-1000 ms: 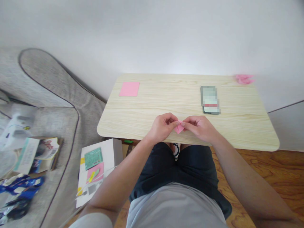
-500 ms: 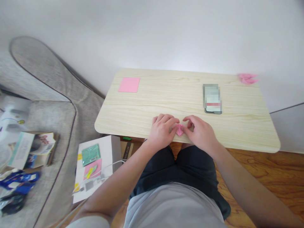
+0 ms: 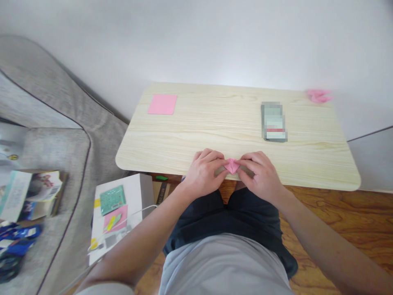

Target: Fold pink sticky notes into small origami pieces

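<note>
A small folded piece of pink origami paper (image 3: 232, 166) is at the front edge of the wooden table (image 3: 196, 127), spread into a wide pointed shape. My left hand (image 3: 207, 170) pinches its left corner between thumb and fingers. On the opposite side, my right hand (image 3: 259, 174) pinches the right corner the same way. Both hands rest low over the table edge, and the fingertips hide the paper's outer corners.
A flat pink square sheet (image 3: 162, 104) lies at the table's back left. A phone (image 3: 274, 123) lies right of centre, and a folded pink paper shape (image 3: 319, 96) sits at the back right corner. Left of the table, a white box (image 3: 135, 190) carries a green packet (image 3: 112, 199).
My right hand's fingers have come down onto the paper's right corner. The folded paper appears wider and more spread between both hands. The camera view has shifted slightly.
</note>
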`<state>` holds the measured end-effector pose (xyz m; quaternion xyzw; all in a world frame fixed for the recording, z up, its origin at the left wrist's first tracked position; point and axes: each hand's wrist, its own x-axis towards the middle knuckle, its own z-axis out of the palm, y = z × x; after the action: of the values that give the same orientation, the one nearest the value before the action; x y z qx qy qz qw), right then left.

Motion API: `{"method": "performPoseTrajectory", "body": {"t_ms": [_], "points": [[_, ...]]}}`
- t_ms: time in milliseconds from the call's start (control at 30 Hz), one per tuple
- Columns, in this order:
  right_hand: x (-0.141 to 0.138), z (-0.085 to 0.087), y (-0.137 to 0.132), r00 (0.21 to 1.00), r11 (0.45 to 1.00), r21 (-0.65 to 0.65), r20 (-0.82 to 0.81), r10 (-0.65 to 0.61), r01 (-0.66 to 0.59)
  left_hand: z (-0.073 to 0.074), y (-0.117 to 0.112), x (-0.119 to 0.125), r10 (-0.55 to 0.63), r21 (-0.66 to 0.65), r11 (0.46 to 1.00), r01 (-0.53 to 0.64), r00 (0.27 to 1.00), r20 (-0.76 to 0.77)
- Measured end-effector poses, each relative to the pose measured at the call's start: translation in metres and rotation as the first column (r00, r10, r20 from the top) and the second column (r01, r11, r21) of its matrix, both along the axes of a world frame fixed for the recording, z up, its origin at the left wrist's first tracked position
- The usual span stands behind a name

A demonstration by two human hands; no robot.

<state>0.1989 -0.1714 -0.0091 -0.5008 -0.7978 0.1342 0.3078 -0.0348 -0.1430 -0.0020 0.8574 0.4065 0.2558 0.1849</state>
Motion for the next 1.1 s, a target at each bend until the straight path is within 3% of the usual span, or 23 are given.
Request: {"method": "performPoseTrajectory", "body": {"t_ms": [367, 600, 1100], "points": [[0.006, 0.005, 0.002, 0.997, 0.997, -0.041, -0.033, 0.067, -0.068, -0.001, 0.002, 0.002, 0.017, 0.005, 1.000, -0.017, 1.000, 0.024], [0.004, 0.001, 0.006, 0.998, 0.999, -0.012, -0.037, 0.049, -0.050, -0.001, 0.003, 0.000, 0.010, 0.019, 1.000, -0.010, 1.000, -0.005], [0.004, 0.001, 0.005, 0.998, 0.998, 0.004, -0.009, 0.061, -0.061, -0.010, -0.006, 0.005, 0.055, 0.198, 0.979, -0.055, 0.998, 0.001]]}}
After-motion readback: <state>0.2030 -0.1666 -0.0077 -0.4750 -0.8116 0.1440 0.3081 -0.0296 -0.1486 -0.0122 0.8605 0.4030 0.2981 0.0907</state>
